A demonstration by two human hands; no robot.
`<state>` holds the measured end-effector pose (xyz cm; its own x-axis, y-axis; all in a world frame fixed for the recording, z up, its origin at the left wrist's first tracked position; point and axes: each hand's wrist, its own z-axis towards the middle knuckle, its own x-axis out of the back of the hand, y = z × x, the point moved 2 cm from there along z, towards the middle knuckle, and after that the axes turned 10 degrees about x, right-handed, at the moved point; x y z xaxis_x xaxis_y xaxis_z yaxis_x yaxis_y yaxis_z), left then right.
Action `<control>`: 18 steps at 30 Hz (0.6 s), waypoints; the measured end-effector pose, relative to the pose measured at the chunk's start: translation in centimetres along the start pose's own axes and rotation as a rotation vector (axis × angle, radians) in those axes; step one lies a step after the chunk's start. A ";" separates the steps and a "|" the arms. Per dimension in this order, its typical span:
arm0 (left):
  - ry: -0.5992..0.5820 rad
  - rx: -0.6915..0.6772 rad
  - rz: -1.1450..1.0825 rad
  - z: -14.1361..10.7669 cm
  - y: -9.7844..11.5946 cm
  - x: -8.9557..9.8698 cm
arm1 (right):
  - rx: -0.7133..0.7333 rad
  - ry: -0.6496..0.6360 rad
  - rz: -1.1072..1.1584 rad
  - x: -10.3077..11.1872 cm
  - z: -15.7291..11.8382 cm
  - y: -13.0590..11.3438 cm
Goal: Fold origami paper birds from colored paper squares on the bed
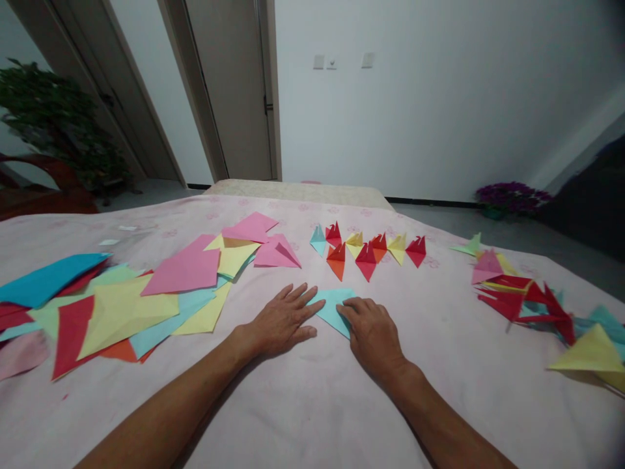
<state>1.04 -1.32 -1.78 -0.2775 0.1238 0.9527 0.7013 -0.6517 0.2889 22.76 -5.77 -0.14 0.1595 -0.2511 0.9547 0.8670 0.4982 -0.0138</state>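
Note:
A light blue sheet of folded paper [334,309] lies on the pink cloth in front of me, a triangular shape with its point toward me. My left hand [284,320] rests flat with fingers spread, its index fingertip on the paper's left edge. Curled over the right edge of the sheet is my right hand [372,326], thumb and fingers together on the paper; its palm side is hidden. Beyond the hands stand several small folded paper cranes, among them a red one [365,259], an orange one [336,260] and a light blue one [318,240].
Loose coloured sheets, including a yellow one [129,312] and a pink one [188,264], spread over the left of the tablecloth [303,417]. At the right lie more folded pieces, such as a red one [527,303] and a yellow one [588,355].

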 end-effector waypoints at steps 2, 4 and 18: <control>0.013 0.022 0.012 -0.5 0.0 0.0 | -0.059 0.045 0.029 0.0 -0.1 0.3; 0.037 0.064 0.027 -1.2 0.0 -0.1 | -0.126 0.108 0.060 -0.2 -0.3 0.8; 0.318 0.268 -0.367 -2.4 -1.7 -0.8 | -0.341 0.195 0.486 0.4 2.7 3.2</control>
<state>-1.44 -2.10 -3.26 -0.6906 0.0483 0.7216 0.6521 -0.3899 0.6502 24.29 -2.03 1.04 0.6291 -0.2253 0.7440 0.7704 0.3088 -0.5578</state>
